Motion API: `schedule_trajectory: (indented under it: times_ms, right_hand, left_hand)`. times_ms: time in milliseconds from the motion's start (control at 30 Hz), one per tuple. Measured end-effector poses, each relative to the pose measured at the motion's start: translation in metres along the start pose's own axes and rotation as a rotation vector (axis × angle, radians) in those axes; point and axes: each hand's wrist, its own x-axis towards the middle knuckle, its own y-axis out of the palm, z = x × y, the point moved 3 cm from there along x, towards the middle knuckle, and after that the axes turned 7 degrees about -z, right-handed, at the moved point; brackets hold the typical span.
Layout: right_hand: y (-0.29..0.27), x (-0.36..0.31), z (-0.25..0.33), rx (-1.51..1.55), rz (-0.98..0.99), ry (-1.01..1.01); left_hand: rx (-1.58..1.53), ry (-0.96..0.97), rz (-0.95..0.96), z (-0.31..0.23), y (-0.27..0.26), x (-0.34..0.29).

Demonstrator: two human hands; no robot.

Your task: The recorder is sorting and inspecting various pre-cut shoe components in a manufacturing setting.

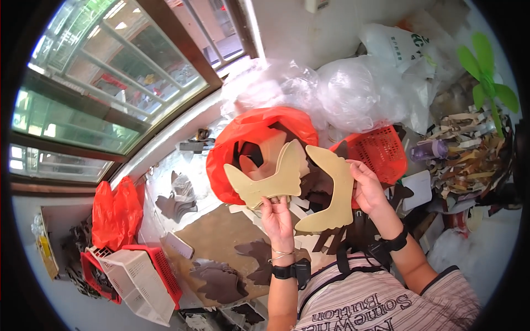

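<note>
In my left hand [277, 222] is a small stack of beige cut pieces [264, 187], curved, with pointed ends and one scalloped edge. The fingers are closed on its lower edge. My right hand [369, 188] pinches a similar beige cut piece [341, 193] by its outer side, held upright to the right of the stack and slightly apart from it. Just behind the stack, an open red plastic bag [225, 149] holds more pale and dark cut pieces, partly hidden by what I hold.
Dark brown cut pieces [221, 280] lie on a brown board [212, 234]. A red basket [381, 151] stands right of the bag, near clear plastic bags [348, 91] and a green fan [486, 77]. At left are a white basket [141, 278] and another red bag [117, 212].
</note>
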Motion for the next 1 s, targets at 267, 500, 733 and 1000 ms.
schedule_trajectory:
  times_ms: [267, 500, 733, 1000]
  right_hand:
    - [0.010, 0.070, -0.025, -0.127, -0.117, -0.117]
    - [0.070, 0.012, -0.016, -0.375, 0.324, -0.246]
    - [0.076, 0.007, -0.040, -0.639, 0.240, -0.306]
    - [0.030, 0.024, -0.003, -0.612, 0.141, -0.469]
  left_hand:
    - [-0.118, 0.135, 0.011, -0.038, 0.024, -0.030]
    - [0.103, 0.204, 0.079, -0.043, 0.061, -0.055]
    - [0.481, 0.287, -0.017, -0.011, 0.031, -0.053]
    - [0.559, 0.330, 0.043, 0.027, 0.033, -0.048]
